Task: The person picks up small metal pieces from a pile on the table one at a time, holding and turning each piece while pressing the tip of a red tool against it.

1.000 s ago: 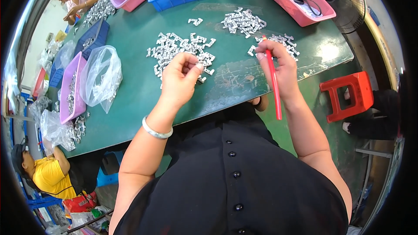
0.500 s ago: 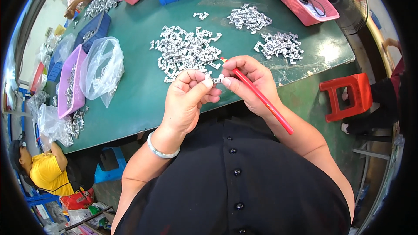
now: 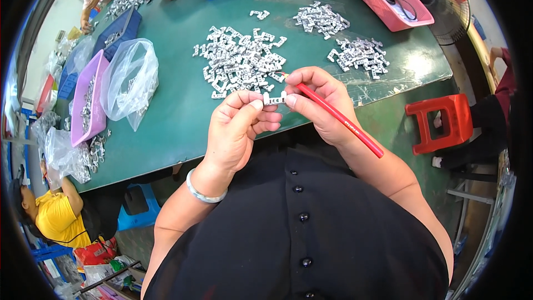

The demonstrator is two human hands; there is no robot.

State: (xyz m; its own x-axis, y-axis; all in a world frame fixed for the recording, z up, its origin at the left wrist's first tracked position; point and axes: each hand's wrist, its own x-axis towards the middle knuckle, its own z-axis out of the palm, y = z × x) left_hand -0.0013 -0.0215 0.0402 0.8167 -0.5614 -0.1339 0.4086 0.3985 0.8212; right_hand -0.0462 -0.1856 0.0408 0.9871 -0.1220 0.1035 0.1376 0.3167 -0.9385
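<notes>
Right hand [image 3: 325, 103] has come over from the right pile [image 3: 361, 56] to the left hand [image 3: 229, 128], so both share one small grey part [image 3: 274, 99] over the table [image 3: 177, 116]: left thumb and finger pinch one end, right thumb meets the other, right fingers clamp a red pen [image 3: 341, 118].

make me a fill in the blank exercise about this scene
1. The red pencil is in the person's ____ hand.
2. A pale bangle circles the ____ wrist.
3. The largest pile of small parts lies to the ____ of the smaller piles.
4. The stool at the picture's right is ____.

right; left; left; red
</notes>
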